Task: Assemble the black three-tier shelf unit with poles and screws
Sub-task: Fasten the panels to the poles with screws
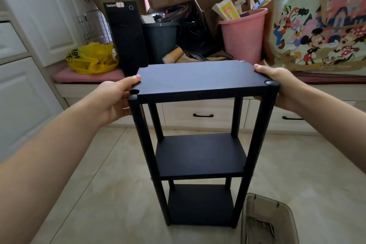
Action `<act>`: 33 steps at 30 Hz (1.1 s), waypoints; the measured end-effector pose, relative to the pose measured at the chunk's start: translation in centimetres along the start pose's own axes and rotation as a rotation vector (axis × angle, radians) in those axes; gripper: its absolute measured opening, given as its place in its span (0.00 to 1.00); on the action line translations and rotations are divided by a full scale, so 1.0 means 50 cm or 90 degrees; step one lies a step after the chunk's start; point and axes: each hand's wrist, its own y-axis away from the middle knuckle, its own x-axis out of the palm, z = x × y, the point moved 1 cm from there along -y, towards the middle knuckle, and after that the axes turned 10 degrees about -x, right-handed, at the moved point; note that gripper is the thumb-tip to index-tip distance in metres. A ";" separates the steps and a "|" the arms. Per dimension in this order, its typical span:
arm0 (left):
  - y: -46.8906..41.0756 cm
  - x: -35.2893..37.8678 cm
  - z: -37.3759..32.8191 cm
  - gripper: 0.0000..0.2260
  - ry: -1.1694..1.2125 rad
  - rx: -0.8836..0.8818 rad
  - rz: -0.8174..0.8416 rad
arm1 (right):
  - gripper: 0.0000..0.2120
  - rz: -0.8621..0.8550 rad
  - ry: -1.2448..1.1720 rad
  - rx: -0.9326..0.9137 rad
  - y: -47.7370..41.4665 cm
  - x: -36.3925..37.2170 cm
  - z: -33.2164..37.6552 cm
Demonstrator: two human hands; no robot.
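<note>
A black three-tier shelf unit (200,156) stands upright on the tiled floor in the middle of the head view. Its top board (200,79) sits on black poles (139,130), above a middle board (200,154) and a bottom board (200,204). My left hand (116,99) grips the top board's left edge, thumb on top near the front corner. My right hand (277,85) grips the right edge the same way. Round notches show at the top board's front corners, over the pole tops.
A clear plastic tray (267,222) with small metal parts lies on the floor at the lower right. Behind the shelf runs a low bench with drawers (202,115), loaded with a pink bucket (241,35), a dark bin, cardboard boxes, a yellow bag (91,59) and a cartoon-print bag.
</note>
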 end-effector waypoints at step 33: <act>0.006 0.000 0.025 0.14 -0.056 -0.032 0.042 | 0.14 0.034 0.064 -0.015 -0.010 -0.018 -0.035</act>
